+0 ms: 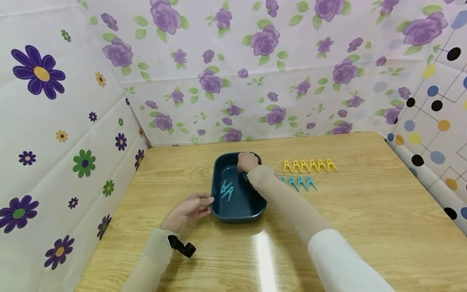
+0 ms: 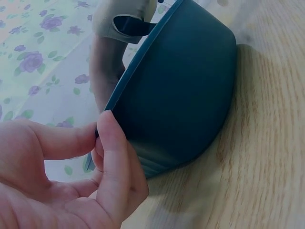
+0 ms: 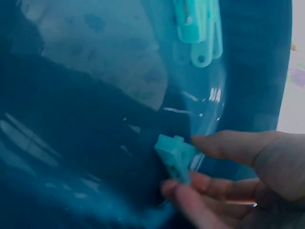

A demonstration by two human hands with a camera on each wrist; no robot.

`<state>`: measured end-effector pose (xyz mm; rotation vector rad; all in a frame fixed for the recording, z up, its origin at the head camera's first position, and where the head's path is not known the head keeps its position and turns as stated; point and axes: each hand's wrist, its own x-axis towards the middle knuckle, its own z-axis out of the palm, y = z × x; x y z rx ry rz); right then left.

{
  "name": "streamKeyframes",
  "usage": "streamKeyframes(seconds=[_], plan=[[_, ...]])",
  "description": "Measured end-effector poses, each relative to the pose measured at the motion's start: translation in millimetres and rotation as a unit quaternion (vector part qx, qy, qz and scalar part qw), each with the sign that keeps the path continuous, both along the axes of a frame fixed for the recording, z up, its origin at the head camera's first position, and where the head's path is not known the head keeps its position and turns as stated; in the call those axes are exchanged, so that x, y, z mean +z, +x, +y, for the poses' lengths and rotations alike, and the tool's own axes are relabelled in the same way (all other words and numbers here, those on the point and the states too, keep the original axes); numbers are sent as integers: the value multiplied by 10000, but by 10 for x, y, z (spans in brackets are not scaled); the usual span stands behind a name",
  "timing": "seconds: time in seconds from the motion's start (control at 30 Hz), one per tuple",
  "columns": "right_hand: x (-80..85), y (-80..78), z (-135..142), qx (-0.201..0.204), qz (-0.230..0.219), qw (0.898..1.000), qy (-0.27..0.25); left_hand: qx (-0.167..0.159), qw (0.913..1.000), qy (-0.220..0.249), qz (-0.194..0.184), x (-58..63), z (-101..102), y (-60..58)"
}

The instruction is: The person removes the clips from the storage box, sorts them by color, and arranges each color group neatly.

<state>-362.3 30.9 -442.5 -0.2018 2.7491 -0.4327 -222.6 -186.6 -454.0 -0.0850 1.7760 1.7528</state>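
Observation:
A dark blue basin [image 1: 233,209] stands on the wooden table. My left hand [image 1: 191,207] pinches its rim at the near left; the left wrist view shows thumb and fingers on either side of the edge. My right hand [image 1: 248,162] reaches down inside the far right part of the basin. In the right wrist view, a teal clothespin [image 3: 176,152] sits between the thumb and fingers of the right hand [image 3: 228,176], low over the basin floor. More teal clothespins [image 1: 229,192] lie in the basin's left half.
Right of the basin, several yellow clothespins [image 1: 303,165] stand in a row on the table [image 1: 365,211]. Nearer stands a row of teal clothespins [image 1: 300,182], partly behind the right forearm. Flowered cloth [image 1: 204,109] hangs behind the table.

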Motion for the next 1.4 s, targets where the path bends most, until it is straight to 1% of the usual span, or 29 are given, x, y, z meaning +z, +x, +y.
streamKeyframes(seconds=[0.13,0.23,0.3,0.4,0.5,0.63,0.73,0.83,0.93,1.03,1.2,1.27,1.4], plan=[[8,10,31,-65,82,9998,-193,-4,10000,-7,23,9,20,3],[41,22,56,-198,-156,9984,-505,6,10000,-33,61,6,19,-4],[84,40,65,-270,-394,9965,-681,14,10000,-61,67,5,15,-8],[164,60,68,-225,-677,9950,-701,-59,9999,-69,60,4,5,-12],[288,85,63,-98,-700,9957,-605,-95,9999,-47,27,13,-1,-13],[482,125,54,203,-474,9969,-595,-120,9999,3,53,27,-5,-14],[614,189,69,632,-325,9955,-622,-132,9999,9,90,28,-7,-14],[706,298,119,1085,-187,9913,-723,-168,9998,0,102,17,-5,-12],[759,436,208,1424,36,9855,-927,-168,9998,8,69,8,1,-10],[788,577,322,1619,287,9780,-1285,-177,9998,30,82,1,6,-17],[764,813,541,1643,874,9622,-1989,-173,9998,115,47,-7,6,-25],[741,918,627,1597,1200,9538,-2242,-183,9997,152,24,-12,3,-22],[680,1093,751,1567,1845,9314,-2720,-122,9997,209,-31,-22,-2,-17]])
